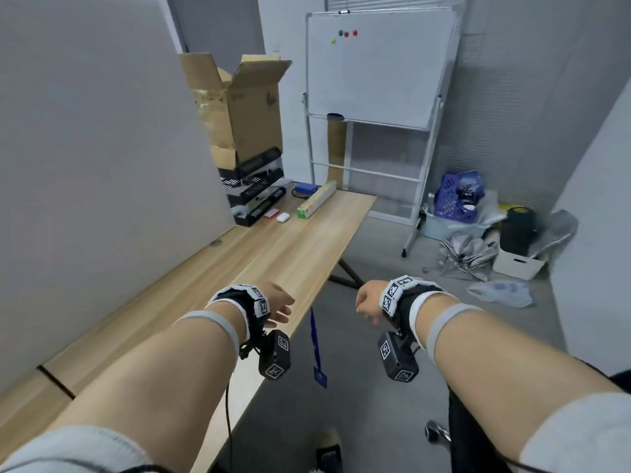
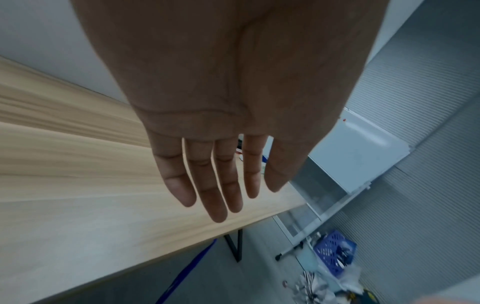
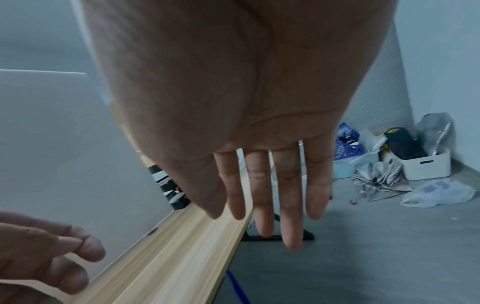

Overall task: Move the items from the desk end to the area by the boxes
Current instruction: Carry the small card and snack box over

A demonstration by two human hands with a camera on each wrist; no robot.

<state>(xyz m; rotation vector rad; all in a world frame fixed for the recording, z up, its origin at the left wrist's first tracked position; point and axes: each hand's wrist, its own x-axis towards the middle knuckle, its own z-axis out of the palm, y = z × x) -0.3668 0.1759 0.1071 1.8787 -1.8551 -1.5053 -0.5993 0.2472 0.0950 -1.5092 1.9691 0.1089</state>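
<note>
At the far end of the wooden desk lie a long green-and-cream box, a blue flat item, a small white case and a small red-and-white item. They sit beside stacked black trays and an open cardboard box. My left hand hovers above the desk's near edge, fingers straight and holding nothing. My right hand hangs over the floor just off the desk, fingers straight and empty.
A grey partition walls the desk's left side. A whiteboard on a stand is behind the desk end. Floor clutter at the right: blue basket, folded umbrella, white bin, plastic bag. A blue lanyard hangs below me.
</note>
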